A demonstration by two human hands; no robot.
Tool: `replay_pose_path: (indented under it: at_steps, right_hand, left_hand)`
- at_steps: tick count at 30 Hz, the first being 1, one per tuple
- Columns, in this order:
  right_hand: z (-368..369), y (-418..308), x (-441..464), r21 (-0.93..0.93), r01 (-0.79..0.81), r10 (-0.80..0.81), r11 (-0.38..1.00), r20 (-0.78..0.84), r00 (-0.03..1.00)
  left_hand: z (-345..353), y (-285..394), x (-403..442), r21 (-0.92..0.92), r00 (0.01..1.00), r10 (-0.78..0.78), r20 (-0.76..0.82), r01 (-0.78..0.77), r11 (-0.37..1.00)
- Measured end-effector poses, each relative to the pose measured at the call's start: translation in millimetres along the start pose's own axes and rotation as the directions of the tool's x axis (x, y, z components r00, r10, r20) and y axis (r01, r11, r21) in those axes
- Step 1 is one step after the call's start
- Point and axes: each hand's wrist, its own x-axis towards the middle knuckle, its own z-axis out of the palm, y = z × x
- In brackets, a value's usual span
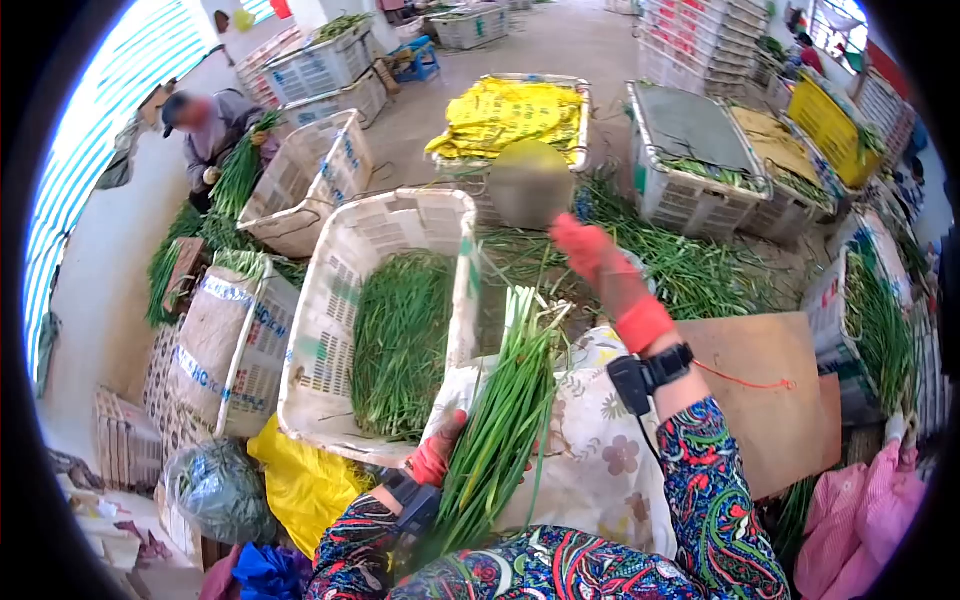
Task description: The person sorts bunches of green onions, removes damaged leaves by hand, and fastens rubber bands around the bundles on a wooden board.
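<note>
My left hand [437, 450], in a red glove, is closed around the side of a bunch of chives [505, 410]. The pale stem ends point away from me and the green leaves run down toward my lap. My right hand [600, 265], also gloved in red, is stretched forward beyond the bunch, above the loose chives [690, 265] on the floor. Its fingers are blurred, and I see nothing held in it. A flowered cloth [610, 450] covers my lap under the bunch. Left of it stands a white crate [300, 400] with chives lying inside.
A brown board [760, 390] lies to my right. Ahead are crates, one under a yellow sheet [515, 115], another under a grey cover [695, 125]. A co-worker [215, 130] at the left holds greens beside a white crate [285, 220]. A yellow bag [305, 485] sits near my left arm.
</note>
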Motion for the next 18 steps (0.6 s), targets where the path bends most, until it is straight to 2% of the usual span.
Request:
replay_pose_path:
  at_steps: [1,3,4,5,7,8,9,10,11,12,13,15,17,18]
  right_hand:
    - [6.9,5.7,8.1,-0.125,0.028,0.000,0.992,0.215,0.977]
    - [20.2,1.7,-3.3,-0.197,-0.060,0.111,0.979,0.259,0.959]
    - [32.6,-4.5,-13.2,-0.231,-0.107,0.173,0.967,0.285,0.943]
    - [39.7,-5.0,-17.9,-0.265,-0.155,0.237,0.952,0.312,0.920]
    - [23.0,-12.6,-13.1,-0.127,0.084,-0.074,0.988,0.077,0.994]
    - [19.3,-18.8,-24.6,-0.131,0.152,-0.146,0.980,0.050,0.988]
    - [24.9,-31.9,-39.6,-0.137,0.219,-0.217,0.966,0.027,0.976]
    - [24.3,-27.5,-48.2,-0.153,0.246,-0.215,0.957,0.193,0.957]
    - [32.5,-41.0,-64.7,-0.501,0.309,-0.134,0.808,0.355,0.925]
    - [37.4,-37.8,-70.2,-0.620,0.485,-0.160,0.617,0.505,0.848]
    - [42.9,-34.6,-74.8,-0.668,0.640,-0.139,0.381,0.643,0.753]
    - [60.9,-36.7,-88.2,-0.742,0.639,-0.065,0.205,0.641,0.765]
    - [77.9,-31.1,-97.0,-0.760,0.648,-0.018,0.048,0.648,0.761]
    - [84.5,-24.8,-97.6,-0.731,0.682,-0.014,0.015,0.682,0.731]
  left_hand:
    - [-4.7,-4.5,4.4,-0.003,1.000,-0.014,-0.016,0.014,1.000]
    - [-6.4,-11.0,10.3,-0.035,0.997,-0.055,-0.062,0.053,0.998]
    - [-8.3,-9.9,9.9,0.014,0.993,-0.099,-0.065,0.101,0.995]
    - [-20.5,-14.1,10.2,0.035,0.993,-0.054,-0.107,0.059,0.998]
    - [-54.2,-26.2,11.4,0.075,0.981,0.044,-0.191,-0.030,0.997]
    - [-64.1,-25.6,9.6,0.035,0.992,-0.015,-0.128,0.020,0.999]
    - [-72.1,-28.0,9.0,0.055,0.988,0.048,-0.147,-0.040,0.998]
    - [-69.7,-27.6,7.4,0.025,0.980,0.090,-0.176,-0.087,0.996]
    - [-66.9,-27.1,6.5,-0.002,0.971,0.126,-0.204,-0.129,0.992]
    - [-69.2,-28.8,8.3,-0.021,0.964,0.167,-0.209,-0.175,0.984]
    - [-69.2,-28.9,9.3,-0.086,0.971,0.170,-0.165,-0.186,0.979]
    - [-49.1,-28.2,12.6,-0.064,0.966,0.221,-0.135,-0.231,0.971]
    - [-19.9,-23.1,10.0,-0.241,0.977,0.175,-0.124,-0.201,0.949]
    - [-8.9,-21.3,9.8,-0.190,0.975,0.186,-0.124,-0.207,0.960]
